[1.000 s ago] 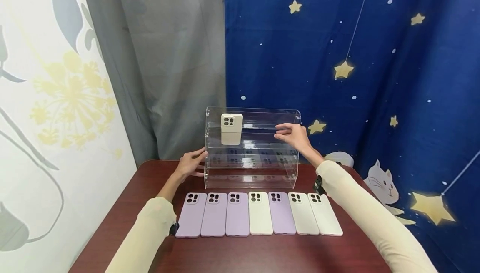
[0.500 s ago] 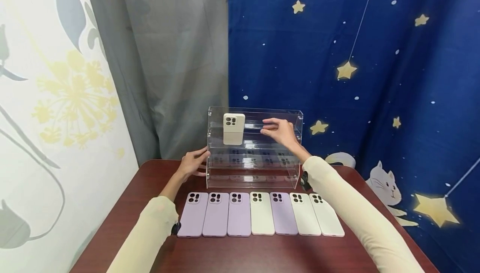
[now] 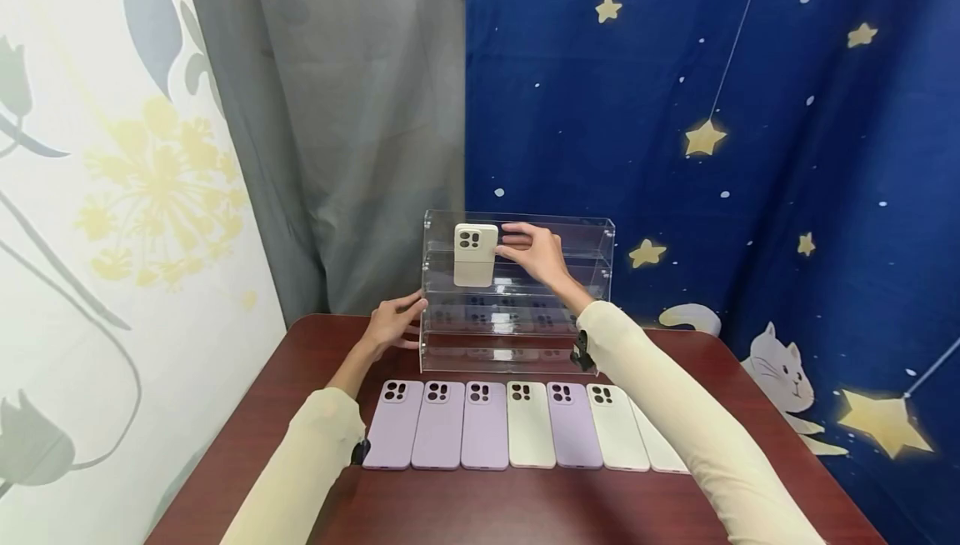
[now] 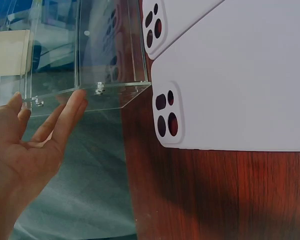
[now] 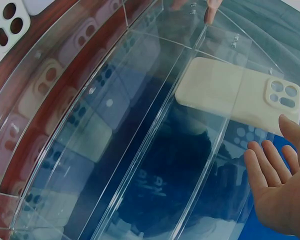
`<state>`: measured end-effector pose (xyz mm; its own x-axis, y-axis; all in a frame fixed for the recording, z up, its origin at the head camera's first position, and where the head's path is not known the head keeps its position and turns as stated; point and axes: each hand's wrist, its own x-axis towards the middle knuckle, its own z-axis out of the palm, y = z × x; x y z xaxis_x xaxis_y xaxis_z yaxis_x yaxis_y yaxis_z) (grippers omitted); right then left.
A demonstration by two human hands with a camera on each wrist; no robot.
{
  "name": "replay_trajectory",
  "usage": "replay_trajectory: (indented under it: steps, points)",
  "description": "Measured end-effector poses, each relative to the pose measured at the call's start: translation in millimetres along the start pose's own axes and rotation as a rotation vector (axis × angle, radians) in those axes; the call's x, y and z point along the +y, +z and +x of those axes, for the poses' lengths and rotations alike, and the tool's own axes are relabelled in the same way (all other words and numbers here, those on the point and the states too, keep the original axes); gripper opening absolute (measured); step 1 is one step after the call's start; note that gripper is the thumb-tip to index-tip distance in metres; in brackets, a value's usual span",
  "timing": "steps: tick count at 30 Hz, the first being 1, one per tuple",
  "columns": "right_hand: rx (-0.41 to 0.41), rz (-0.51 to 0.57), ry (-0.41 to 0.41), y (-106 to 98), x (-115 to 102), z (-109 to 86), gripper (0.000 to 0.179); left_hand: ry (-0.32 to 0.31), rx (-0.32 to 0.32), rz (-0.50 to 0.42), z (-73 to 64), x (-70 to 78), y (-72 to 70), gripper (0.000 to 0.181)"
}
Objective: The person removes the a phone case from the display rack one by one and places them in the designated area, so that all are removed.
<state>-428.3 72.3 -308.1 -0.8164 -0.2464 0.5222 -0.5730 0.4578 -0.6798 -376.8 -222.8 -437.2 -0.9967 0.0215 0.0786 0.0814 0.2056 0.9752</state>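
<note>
A cream phone case (image 3: 476, 255) stands upright on an upper tier of a clear acrylic display rack (image 3: 555, 237), left of its middle. My right hand (image 3: 536, 253) is beside the case, its thumb right at the case's right edge and its fingers extended. In the right wrist view that thumb overlaps the case (image 5: 225, 90) near its camera cutouts. My left hand (image 3: 389, 324) rests its fingertips against the rack's left side panel, fingers mostly straight, as the left wrist view also shows on the hand (image 4: 35, 145).
In front of the rack, several lilac phone cases (image 3: 437, 428) and cream phone cases (image 3: 531, 428) lie in a row on the dark red wooden table (image 3: 480, 503). My right sleeve covers part of the rightmost case. A grey curtain (image 3: 360, 112) and a blue star curtain (image 3: 585, 112) hang behind.
My right hand has moved left across the rack's front to the standing cream case. My left hand stays at the rack's left side. The head view has shifted slightly.
</note>
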Motion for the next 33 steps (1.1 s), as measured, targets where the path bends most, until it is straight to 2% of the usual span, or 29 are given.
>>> replay_trajectory:
  steps: [7,13,21,24,33]
  points:
    - [0.013,0.014,0.016,5.5,-2.7,5.2,0.049,-0.005,0.01,0.003,1.9,1.5,6.9,0.055]
    - [0.045,-0.017,0.002,9.4,-3.3,7.6,0.049,-0.001,0.009,-0.012,2.3,2.5,8.9,0.052]
    - [0.085,-0.026,-0.015,12.9,-5.3,11.0,0.035,-0.005,0.02,-0.003,-0.5,6.1,7.9,0.054]
    - [0.098,-0.023,-0.012,13.6,-6.0,11.3,0.031,-0.008,0.034,0.006,2.1,1.3,7.5,0.054]
    - [0.126,-0.015,-0.018,1.2,-14.4,11.2,0.03,-0.009,0.014,0.016,-2.1,-2.0,0.8,0.059]
